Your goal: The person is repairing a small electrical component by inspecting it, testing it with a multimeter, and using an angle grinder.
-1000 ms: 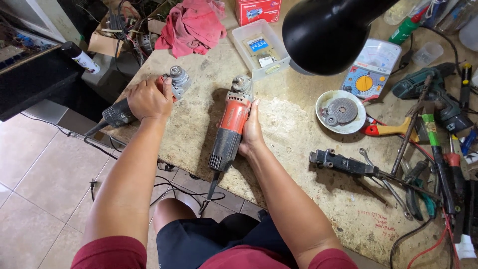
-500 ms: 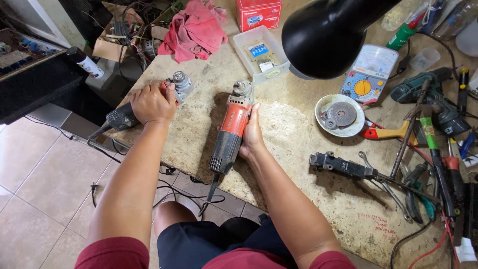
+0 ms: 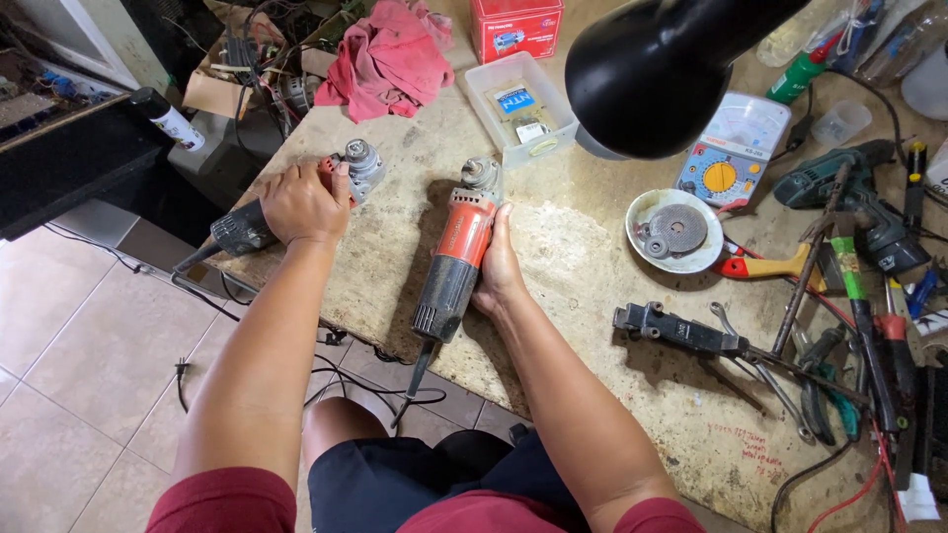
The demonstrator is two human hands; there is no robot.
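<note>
right hand [image 3: 497, 268] wrapped around orange-black grinder [image 3: 454, 259] lying mid-tabletop | left hand [image 3: 301, 202] gripping grey grinder [image 3: 259, 219] at tabletop's left edge | clear tub [image 3: 518, 107], blue label inside | red box [image 3: 515, 27] behind | worn tabletop [image 3: 583, 286], tiled floor [image 3: 89, 345]

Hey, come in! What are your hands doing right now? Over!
Left hand gripping grey angle grinder at bench edge. Right hand against red angle grinder, lying flat. Black lamp head hides part of the bench.
</note>
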